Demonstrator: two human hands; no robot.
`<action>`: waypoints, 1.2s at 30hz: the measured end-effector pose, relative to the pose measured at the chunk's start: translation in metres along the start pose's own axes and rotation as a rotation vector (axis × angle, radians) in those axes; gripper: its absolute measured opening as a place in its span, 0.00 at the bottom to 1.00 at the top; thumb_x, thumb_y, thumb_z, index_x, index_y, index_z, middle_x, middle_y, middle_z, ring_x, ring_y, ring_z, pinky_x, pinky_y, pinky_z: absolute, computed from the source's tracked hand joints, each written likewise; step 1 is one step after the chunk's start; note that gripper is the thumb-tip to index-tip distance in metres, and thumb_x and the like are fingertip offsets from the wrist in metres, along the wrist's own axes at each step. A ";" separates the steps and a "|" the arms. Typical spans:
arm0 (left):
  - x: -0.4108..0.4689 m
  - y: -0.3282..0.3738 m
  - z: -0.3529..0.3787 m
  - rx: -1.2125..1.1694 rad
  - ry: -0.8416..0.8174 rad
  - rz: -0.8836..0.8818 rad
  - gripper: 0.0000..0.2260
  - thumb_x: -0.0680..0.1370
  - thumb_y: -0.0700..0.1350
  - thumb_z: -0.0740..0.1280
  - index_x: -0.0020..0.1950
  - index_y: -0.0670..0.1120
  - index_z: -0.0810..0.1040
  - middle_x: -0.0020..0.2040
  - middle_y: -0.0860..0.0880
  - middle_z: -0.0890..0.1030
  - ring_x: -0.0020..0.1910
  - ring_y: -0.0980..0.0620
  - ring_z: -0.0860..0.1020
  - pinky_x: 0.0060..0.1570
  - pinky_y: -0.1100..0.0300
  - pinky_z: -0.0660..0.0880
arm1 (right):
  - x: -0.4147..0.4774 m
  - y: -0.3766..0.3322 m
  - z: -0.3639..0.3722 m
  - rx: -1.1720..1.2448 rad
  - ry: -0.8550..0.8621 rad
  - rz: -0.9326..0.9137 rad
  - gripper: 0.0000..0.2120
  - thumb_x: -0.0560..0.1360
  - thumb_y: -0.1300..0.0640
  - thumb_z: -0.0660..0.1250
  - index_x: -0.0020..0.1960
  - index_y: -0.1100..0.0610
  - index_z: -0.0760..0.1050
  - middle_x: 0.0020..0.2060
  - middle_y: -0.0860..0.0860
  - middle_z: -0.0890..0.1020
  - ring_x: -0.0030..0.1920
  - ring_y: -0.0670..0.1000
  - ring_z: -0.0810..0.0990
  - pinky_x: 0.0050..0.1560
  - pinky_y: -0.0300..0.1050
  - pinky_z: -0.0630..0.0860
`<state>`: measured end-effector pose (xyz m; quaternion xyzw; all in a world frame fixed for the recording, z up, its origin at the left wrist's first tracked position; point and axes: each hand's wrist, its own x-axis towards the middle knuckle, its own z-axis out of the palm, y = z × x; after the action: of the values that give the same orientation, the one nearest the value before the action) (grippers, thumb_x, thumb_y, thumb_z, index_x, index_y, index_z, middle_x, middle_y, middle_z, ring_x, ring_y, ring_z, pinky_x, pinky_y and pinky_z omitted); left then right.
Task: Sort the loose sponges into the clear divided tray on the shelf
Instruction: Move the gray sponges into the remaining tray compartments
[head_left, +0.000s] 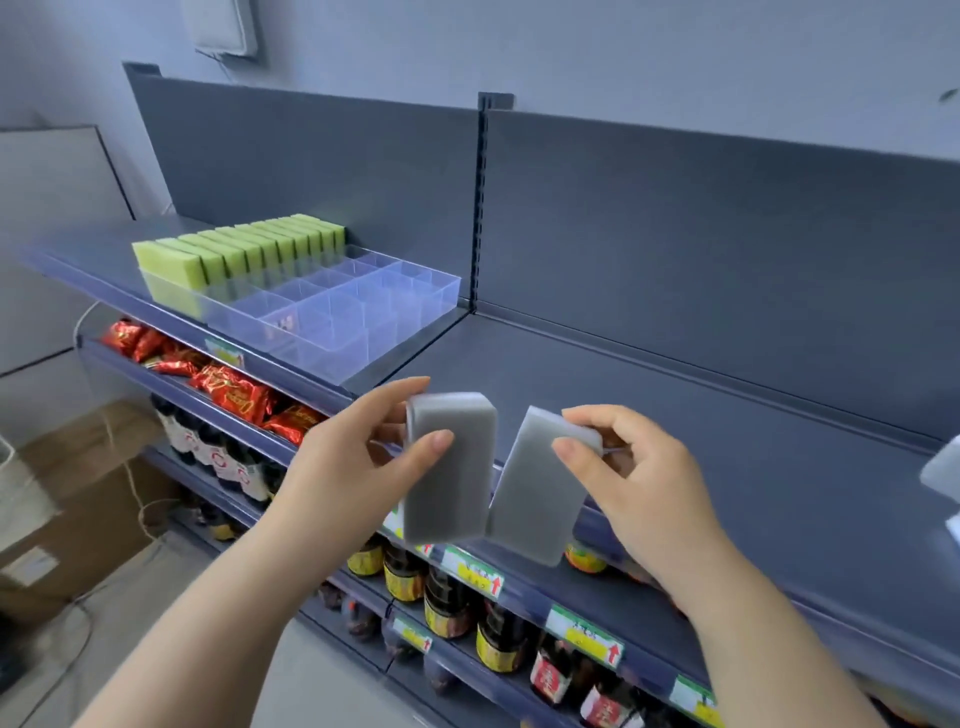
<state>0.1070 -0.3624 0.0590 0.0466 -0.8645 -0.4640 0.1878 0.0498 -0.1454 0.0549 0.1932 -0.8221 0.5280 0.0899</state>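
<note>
My left hand (358, 457) grips one grey sponge (449, 478) upright by its top end, thumb on the front face. My right hand (639, 478) pinches a second grey sponge (535, 499), which hangs tilted beside the first; their lower corners nearly touch. Both sponges are in the air over the front edge of the grey shelf (623, 395). The clear divided tray (363, 306) stands on the shelf up and to the left of my hands. Its left row holds several green sponges (244, 249) standing on edge; the other compartments look empty.
A pale grey object (943, 470), perhaps another sponge, shows at the right edge. Lower shelves hold red snack packets (228, 384) and dark bottles (447, 608) behind price tags. Cardboard boxes (83, 499) and cables lie on the floor at left.
</note>
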 end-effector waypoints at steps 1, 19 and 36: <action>0.012 -0.003 -0.005 0.009 -0.001 0.012 0.20 0.72 0.54 0.69 0.62 0.65 0.70 0.46 0.62 0.78 0.46 0.65 0.75 0.45 0.70 0.71 | 0.014 -0.001 0.003 -0.026 -0.009 -0.022 0.08 0.71 0.54 0.70 0.47 0.43 0.77 0.45 0.39 0.80 0.45 0.40 0.76 0.44 0.29 0.71; 0.261 -0.067 -0.100 0.207 0.069 0.248 0.20 0.72 0.45 0.71 0.56 0.65 0.71 0.52 0.65 0.74 0.49 0.66 0.76 0.46 0.80 0.68 | 0.280 -0.008 0.079 -0.038 -0.169 -0.092 0.10 0.72 0.55 0.70 0.50 0.43 0.77 0.46 0.39 0.81 0.47 0.37 0.78 0.43 0.26 0.73; 0.460 -0.185 -0.204 0.364 -0.302 0.588 0.16 0.70 0.48 0.72 0.55 0.59 0.75 0.47 0.66 0.74 0.47 0.70 0.73 0.44 0.80 0.66 | 0.393 -0.050 0.256 -0.238 0.110 -0.039 0.10 0.72 0.55 0.70 0.51 0.43 0.76 0.49 0.40 0.79 0.48 0.40 0.78 0.47 0.29 0.74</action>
<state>-0.2603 -0.7442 0.1390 -0.2399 -0.9272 -0.2306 0.1719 -0.2721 -0.4822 0.1262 0.1678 -0.8688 0.4348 0.1673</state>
